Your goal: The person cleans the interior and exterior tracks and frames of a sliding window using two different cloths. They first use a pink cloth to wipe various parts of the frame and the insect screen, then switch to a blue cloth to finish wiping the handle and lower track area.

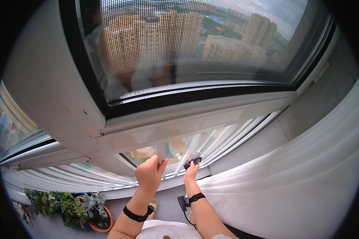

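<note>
My left hand (pixel 149 172) is closed in a fist, thumb up, around a slim white upright bar (pixel 160 152) below the window sill. It cannot be told whether that bar belongs to the railing or is a separate piece. In my right hand (pixel 191 173), a small dark crumpled cloth (pixel 192 162) is pinched between thumb and fingers, just in front of the white railing (pixel 223 139). Above both hands runs the white window frame (pixel 195 115), holding a black-edged pane with a mesh screen (pixel 179 40).
Potted plants (pixel 73 209), one in an orange pot (pixel 103 228), stand on the floor at the lower left. A white curtain (pixel 283 175) hangs close along my right side. Black straps circle both wrists, and a small black device (pixel 182 203) with a cable sits by the right one.
</note>
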The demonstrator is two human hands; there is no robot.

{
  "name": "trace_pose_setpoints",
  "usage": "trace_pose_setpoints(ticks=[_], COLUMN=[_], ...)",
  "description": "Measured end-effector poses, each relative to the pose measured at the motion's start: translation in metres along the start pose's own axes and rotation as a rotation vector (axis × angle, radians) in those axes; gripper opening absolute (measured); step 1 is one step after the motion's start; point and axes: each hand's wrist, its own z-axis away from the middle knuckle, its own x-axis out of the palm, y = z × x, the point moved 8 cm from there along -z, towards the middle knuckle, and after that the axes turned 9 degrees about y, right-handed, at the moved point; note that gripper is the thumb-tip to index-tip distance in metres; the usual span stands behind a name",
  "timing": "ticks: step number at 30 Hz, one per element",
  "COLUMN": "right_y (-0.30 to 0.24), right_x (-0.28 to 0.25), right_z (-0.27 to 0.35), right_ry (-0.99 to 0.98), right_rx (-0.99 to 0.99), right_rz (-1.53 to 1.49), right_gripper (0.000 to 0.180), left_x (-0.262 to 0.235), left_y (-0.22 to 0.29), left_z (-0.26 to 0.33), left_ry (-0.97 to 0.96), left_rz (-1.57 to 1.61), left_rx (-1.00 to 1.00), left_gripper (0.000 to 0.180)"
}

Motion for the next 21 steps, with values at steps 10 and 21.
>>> trace_pose_setpoints(ticks=[10, 21], right_y=[-0.289, -0.055], right_x=[0.105, 0.017], right_z=[0.151, 0.024], right_ry=[-0.238, -0.171], right_rx=[-0.984, -0.481], right_rz=[0.06, 0.619], right_gripper=[0.021, 0.029], left_x=[-0.01, -0.001], left_y=[-0.015, -0.008], left_z=[-0.001, 0.0], left_ry=[-0.002, 0.004], left_rz=[-0.052, 0.021], left_rx=[-0.017, 0.0], left_gripper=[0.027, 0.03])
